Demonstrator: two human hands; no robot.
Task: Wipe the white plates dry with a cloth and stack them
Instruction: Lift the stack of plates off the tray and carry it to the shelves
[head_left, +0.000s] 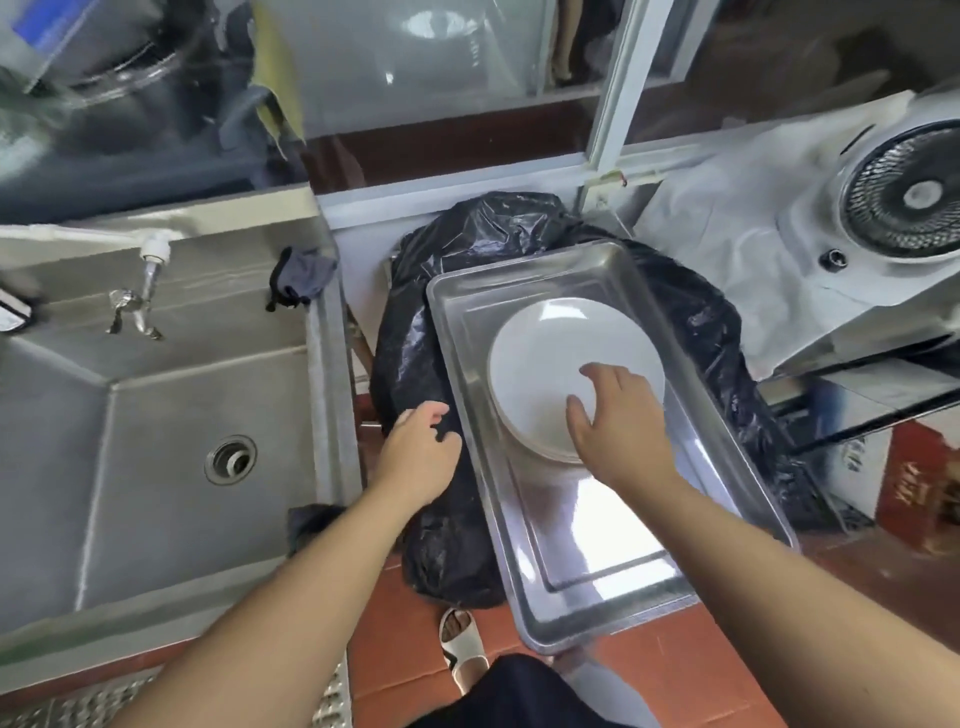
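Observation:
A stack of white plates (545, 358) lies in the far half of a steel tray (597, 545). My right hand (615, 415) reaches over the near right part of the stack with fingers spread and relaxed, holding nothing. My left hand (418, 447) hovers left of the tray above a black plastic bag (431, 545), fingers loosely curled and empty. A dark cloth (301, 278) hangs over the sink's right rim, apart from both hands.
A steel sink (171, 415) with a tap (148, 291) fills the left. The tray rests on the black-bagged bin. A white fan (904, 202) stands at the right, with a red box (919, 493) below it. Red floor tiles and my sandalled foot (462, 644) are at the bottom.

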